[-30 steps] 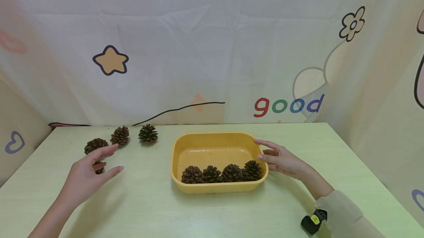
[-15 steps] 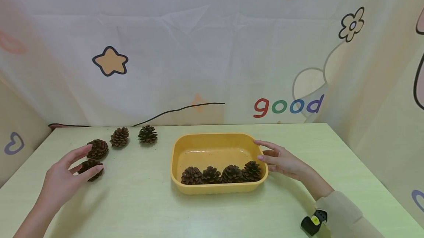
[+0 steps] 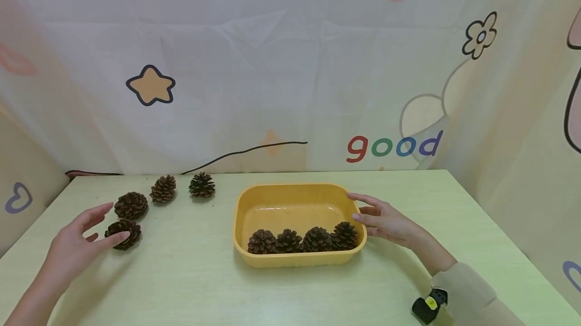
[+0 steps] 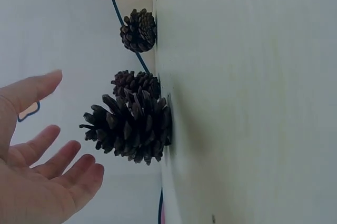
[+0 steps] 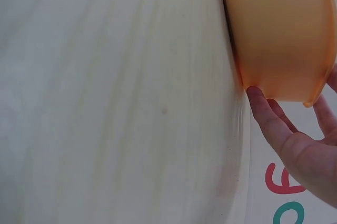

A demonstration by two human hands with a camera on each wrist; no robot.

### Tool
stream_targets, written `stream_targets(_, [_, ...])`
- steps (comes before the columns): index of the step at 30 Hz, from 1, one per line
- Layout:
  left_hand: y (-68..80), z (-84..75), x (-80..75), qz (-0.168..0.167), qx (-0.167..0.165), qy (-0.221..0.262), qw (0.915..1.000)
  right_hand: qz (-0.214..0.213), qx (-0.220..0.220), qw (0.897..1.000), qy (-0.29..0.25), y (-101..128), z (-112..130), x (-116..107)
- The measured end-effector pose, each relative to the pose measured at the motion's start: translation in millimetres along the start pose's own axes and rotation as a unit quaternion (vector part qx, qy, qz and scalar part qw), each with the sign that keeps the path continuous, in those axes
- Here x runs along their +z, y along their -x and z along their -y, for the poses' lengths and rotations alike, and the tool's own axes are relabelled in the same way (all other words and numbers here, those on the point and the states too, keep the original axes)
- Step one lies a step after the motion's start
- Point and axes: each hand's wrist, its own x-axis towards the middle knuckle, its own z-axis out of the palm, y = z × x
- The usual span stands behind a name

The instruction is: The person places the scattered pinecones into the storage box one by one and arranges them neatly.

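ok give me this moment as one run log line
left hand: open, reaching at nearest pine cone, no grip | right hand: open, fingers on yellow tub right rim | four cones in tub, four on table

Left hand (image 3: pixel 72 250) slid left, uncovering the nearest pinecone (image 3: pixel 122 233)

My head camera looked forward and down across the table (image 3: pixel 290 290) toward the far curtain (image 3: pixel 281 63). My left wrist camera sat low and close, rolled sideways, sharing the nearest pine cone (image 4: pixel 131 129) with the head view. My right wrist camera, also rolled, hugged the yellow tray (image 5: pixel 284 34).
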Motion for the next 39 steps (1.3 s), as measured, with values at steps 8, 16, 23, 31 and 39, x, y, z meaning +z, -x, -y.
stream_targets(8, [-10.5, 25.7, 2.4, 0.020, 0.001, -0.017, 0.9996, -0.005, 0.001, 1.000, 0.004, -0.5, -0.8, 0.2])
stream_targets(16, [-6.8, 8.3, -5.7, 0.090, 0.000, -0.021, 0.9957, -0.003, 0.001, 1.000, 0.003, -0.8, -0.8, 0.1])
stream_targets(23, [-10.7, 12.0, -4.9, 0.089, 0.020, -0.049, 0.9946, -0.005, 0.002, 1.000, 0.002, -0.9, -0.1, 0.9])
stream_targets(31, [-19.1, 10.6, -2.3, 0.111, 0.005, -0.056, 0.9922, -0.008, 0.003, 1.000, 0.002, 0.4, 0.1, 0.7])
stream_targets(39, [-21.1, 10.3, -3.7, 0.110, 0.001, -0.073, 0.9912, 0.002, -0.002, 1.000, -0.007, -0.1, -0.1, 0.2])
